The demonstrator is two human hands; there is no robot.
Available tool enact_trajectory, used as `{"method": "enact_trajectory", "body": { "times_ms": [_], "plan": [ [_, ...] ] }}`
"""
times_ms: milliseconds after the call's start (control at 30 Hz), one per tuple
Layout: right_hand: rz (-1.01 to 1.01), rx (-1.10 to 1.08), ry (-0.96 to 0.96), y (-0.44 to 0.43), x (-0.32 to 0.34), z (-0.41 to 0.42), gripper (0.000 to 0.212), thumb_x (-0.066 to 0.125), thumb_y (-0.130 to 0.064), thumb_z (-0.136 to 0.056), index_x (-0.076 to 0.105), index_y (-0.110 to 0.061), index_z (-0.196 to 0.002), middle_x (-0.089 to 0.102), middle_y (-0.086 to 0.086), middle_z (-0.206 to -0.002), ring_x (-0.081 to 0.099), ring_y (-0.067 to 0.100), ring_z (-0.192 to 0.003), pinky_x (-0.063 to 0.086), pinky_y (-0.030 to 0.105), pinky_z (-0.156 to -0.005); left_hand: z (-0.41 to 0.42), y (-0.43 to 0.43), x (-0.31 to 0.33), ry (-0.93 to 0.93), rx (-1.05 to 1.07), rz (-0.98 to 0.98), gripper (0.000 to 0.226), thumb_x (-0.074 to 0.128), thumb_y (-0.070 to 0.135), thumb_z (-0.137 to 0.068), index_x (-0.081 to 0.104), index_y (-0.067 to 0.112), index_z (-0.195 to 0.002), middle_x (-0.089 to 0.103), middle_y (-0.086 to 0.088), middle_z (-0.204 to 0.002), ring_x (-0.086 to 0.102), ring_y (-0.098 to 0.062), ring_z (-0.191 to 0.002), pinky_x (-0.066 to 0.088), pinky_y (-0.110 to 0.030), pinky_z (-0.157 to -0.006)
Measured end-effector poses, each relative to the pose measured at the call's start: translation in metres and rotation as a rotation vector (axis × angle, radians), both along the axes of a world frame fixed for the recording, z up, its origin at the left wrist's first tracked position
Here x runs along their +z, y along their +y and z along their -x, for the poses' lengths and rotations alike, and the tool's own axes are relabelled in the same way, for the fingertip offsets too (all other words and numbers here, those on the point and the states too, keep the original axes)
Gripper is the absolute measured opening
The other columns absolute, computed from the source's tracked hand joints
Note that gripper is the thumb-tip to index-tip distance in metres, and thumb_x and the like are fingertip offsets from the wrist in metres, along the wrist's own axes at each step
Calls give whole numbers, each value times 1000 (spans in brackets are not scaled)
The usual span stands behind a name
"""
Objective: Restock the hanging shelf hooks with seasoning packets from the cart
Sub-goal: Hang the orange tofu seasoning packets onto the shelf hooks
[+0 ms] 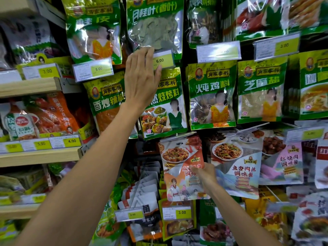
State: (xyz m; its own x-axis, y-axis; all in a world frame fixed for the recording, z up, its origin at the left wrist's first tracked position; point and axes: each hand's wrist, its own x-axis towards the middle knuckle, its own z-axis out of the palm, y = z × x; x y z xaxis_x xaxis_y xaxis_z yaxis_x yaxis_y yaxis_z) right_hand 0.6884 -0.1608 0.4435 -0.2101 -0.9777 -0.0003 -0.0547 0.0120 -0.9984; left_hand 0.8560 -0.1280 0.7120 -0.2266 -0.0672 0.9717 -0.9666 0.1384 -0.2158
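While my left grip, fingers flat, steadies the price tag, my right grip pinches a seasoning packet, seemingly for hanging.

The left hand lies flat over the left end of a price tag, just below the top-row packet and above the middle-row packet. Lower right, the right hand pinches the held packet, which sits under the middle-row packet, left of the neighbour packet and above the lower tag. Shelves stand far left.
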Motion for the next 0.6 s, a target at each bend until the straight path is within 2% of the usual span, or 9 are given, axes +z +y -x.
{"method": "enact_trajectory", "body": {
  "times_ms": [67, 133, 200, 267, 367, 467, 533, 567, 600],
  "plan": [
    [2, -22, 9, -2, 0, -4, 20, 73, -12, -83, 60, -15, -69, 65, 8, -76, 59, 23, -72, 50, 37, -69, 0, 1, 0, 4, 0, -13, 48, 34, 32, -102, 48, -2, -133, 54, -19, -130, 49, -33, -121, 33, -41, -108],
    [13, -38, 0, -3, -1, -6, 17, 72, -9, -83, 61, -13, -71, 67, 12, -83, 63, 28, -82, 51, 40, -78, 0, 3, 0, 5, 1, -30, 48, 33, 32, -102, 47, -2, -133, 53, -19, -130, 49, -33, -122, 32, -40, -109],
    [26, -44, 23, 1, 0, -8, 9, 72, -11, -83, 65, -6, -81, 69, 16, -90, 65, 32, -92, 51, 40, -83, 1, 6, 0, 4, 5, -56, 49, 33, 32, -102, 45, -1, -135, 52, -19, -133, 47, -32, -124, 29, -40, -111],
    [23, -61, 116, 7, 0, -8, 25, 73, -19, -84, 66, 2, -96, 69, 20, -99, 65, 34, -98, 51, 40, -85, 1, 11, -1, 3, 8, -72, 49, 33, 31, -102, 43, -2, -137, 50, -19, -135, 45, -32, -127, 27, -40, -113],
    [61, -83, 300, 28, 2, -5, 45, 70, -24, -87, 55, 6, -118, 66, 22, -112, 61, 34, -107, 47, 36, -85, 2, 25, -11, 4, -25, -62, 46, 35, 25, -101, 44, -3, -136, 50, -20, -136, 45, -32, -128, 28, -41, -113],
    [177, -36, 296, 60, 1, 1, 48, 60, -11, -93, 39, 2, -134, 59, 14, -122, 57, 24, -111, 44, 26, -88, 9, 44, -43, -31, -98, -24, 38, 44, 18, -98, 53, -5, -127, 58, -23, -125, 54, -36, -118, 37, -45, -106],
    [260, -8, 270, 86, 0, 11, 41, 55, -11, -97, 40, -3, -134, 55, 1, -115, 55, 12, -104, 40, 11, -81, 18, 58, -75, -59, -172, -46, 33, 47, 14, -96, 58, -6, -119, 62, -24, -117, 59, -37, -111, 41, -45, -100],
    [283, 5, 279, 99, -4, 19, 39, 53, -14, -98, 42, -4, -134, 53, -3, -113, 55, 8, -102, 41, 9, -82, 23, 65, -94, -64, -214, -81, 31, 48, 13, -95, 59, -7, -116, 63, -25, -114, 60, -37, -109, 42, -45, -98],
    [299, 13, 296, 110, -9, 28, 37, 51, -17, -99, 44, -5, -133, 53, -4, -115, 54, 9, -104, 43, 13, -87, 27, 72, -113, -64, -251, -119, 29, 47, 12, -95, 61, -7, -112, 64, -25, -111, 60, -37, -106, 42, -44, -97]
  ]
}}
